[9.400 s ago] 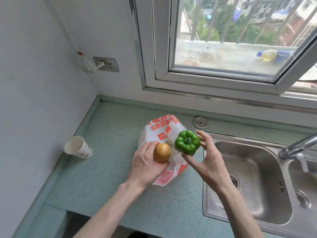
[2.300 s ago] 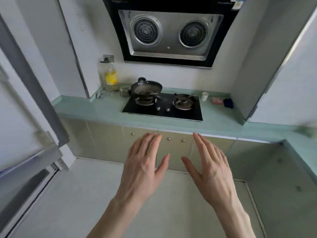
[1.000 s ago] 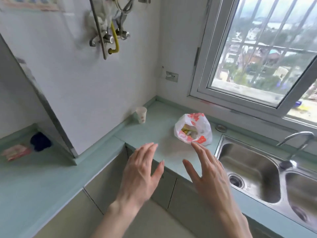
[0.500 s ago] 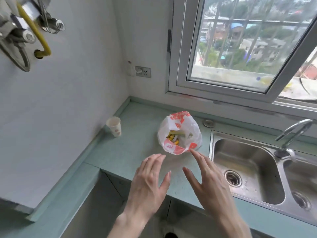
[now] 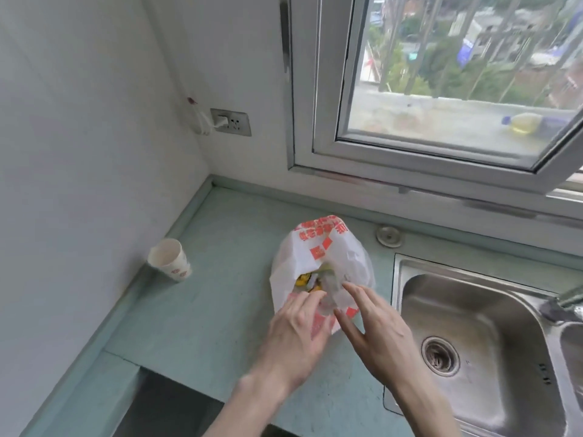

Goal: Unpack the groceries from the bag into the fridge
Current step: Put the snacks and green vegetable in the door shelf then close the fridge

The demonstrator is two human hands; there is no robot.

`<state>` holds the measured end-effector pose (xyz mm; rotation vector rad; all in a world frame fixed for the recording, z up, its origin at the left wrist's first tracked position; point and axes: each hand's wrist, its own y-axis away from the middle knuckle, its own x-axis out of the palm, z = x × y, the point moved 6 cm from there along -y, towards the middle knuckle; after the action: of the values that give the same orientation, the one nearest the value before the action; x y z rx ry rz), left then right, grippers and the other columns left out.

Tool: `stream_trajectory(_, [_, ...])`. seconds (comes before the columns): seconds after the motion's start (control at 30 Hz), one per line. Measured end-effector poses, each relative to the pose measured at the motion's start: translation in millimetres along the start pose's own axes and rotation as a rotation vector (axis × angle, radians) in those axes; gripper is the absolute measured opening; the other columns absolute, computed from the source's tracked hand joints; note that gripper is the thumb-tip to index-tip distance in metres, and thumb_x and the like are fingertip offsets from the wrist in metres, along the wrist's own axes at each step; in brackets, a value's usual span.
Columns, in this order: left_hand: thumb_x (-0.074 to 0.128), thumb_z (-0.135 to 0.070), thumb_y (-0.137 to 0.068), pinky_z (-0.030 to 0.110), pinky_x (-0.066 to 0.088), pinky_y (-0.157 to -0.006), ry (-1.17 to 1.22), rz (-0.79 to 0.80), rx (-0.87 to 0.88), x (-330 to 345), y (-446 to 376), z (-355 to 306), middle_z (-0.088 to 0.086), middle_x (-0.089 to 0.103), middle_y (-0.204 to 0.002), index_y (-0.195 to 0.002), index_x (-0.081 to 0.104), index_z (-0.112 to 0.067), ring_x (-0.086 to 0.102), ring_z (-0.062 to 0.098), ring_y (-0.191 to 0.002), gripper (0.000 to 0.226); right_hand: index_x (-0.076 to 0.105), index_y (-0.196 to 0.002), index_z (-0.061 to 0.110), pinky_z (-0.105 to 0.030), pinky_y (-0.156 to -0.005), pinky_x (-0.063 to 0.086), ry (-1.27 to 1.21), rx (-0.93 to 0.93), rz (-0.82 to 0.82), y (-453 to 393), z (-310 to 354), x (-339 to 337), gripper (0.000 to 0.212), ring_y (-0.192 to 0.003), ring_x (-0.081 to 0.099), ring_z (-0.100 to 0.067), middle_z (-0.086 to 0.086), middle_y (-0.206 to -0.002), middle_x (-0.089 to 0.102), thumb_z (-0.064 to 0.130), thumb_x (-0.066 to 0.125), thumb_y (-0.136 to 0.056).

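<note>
Head view: both hands, left [image 5: 296,335] and right [image 5: 375,332], fingers loosely extended (gripping nothing), reach the plastic bag's [image 5: 318,257] mouth on the desk [image 5: 202,310].

left grip [image 5: 295,334]: bare | right grip [image 5: 375,331]: bare | forearms: sleeveless

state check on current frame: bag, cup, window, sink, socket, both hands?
plastic bag: on the counter, mouth open, items inside
paper cup: tilted against the wall, looks empty
window: swung open outward
sink: basin empty, drain uncovered
wall socket: white plug inserted
left hand: fingers reaching into bag mouth
right hand: fingers straight, at bag rim
</note>
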<state>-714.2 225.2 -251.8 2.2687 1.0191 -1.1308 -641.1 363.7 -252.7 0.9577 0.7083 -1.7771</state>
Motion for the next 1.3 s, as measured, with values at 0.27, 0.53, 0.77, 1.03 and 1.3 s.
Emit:
stream_trajectory(0.27, [0.047,-0.033,-0.104,0.039,0.048,-0.097,0.001,0.207,-0.113,51.0,-93.1,46.5,-0.004,0.062,-0.125,-0.127,0.059,-0.021,0.057,0.018,-0.120,0.028,0.053,-0.143,0.027,-0.011,-0.093,0.035,-0.021,0.016,0.124,-60.0,-31.1,38.7,0.042,-0.122,0.057,-0.007,0.014,-0.138,0.058,0.042,0.051,-0.104])
stream_trajectory(0.53, [0.050,-0.024,-0.102,0.034,0.043,-0.108,0.003,0.155,-0.111,48.4,-165.4,98.6,0.003,0.062,-0.134,-0.134,0.060,-0.015,0.054,0.022,-0.129,0.035,0.021,-0.163,0.024,-0.032,-0.122,0.032,-0.459,0.356,0.410,-129.7,-65.2,109.1,0.065,-0.144,0.041,-0.007,0.006,-0.164,0.035,0.039,0.049,-0.106])
stream_trajectory(0.77, [0.047,-0.029,-0.107,0.023,0.012,-0.123,-0.051,0.072,-0.136,15.2,-182.8,130.9,0.001,0.029,-0.168,-0.161,0.029,-0.012,0.024,0.018,-0.156,0.060,0.011,-0.164,0.020,-0.035,-0.124,0.025,-0.458,0.470,0.211,-161.9,-103.8,92.0,0.071,-0.152,0.033,-0.021,0.002,-0.168,0.024,0.022,0.051,-0.106])
stream_trajectory(1.03, [0.053,-0.025,-0.104,0.028,0.015,-0.126,-0.073,-0.027,-0.102,3.8,-174.9,134.0,0.000,0.025,-0.168,-0.163,0.022,-0.014,0.023,0.016,-0.155,0.068,0.033,-0.154,0.025,-0.036,-0.108,0.047,-0.524,0.383,0.064,-172.8,-91.6,67.7,0.059,-0.127,0.052,-0.009,0.004,-0.149,0.043,0.013,0.057,-0.101])
stream_trajectory(1.3, [0.049,-0.011,-0.102,0.033,0.050,-0.100,-0.089,0.059,0.030,24.3,-191.3,122.0,0.001,0.065,-0.124,-0.137,0.056,-0.015,0.061,0.018,-0.116,0.037,0.064,-0.122,0.021,-0.037,-0.082,0.053,0.107,-0.008,0.296,-181.5,-64.8,106.1,0.025,-0.109,0.064,-0.023,0.001,-0.118,0.067,0.026,0.060,-0.098])
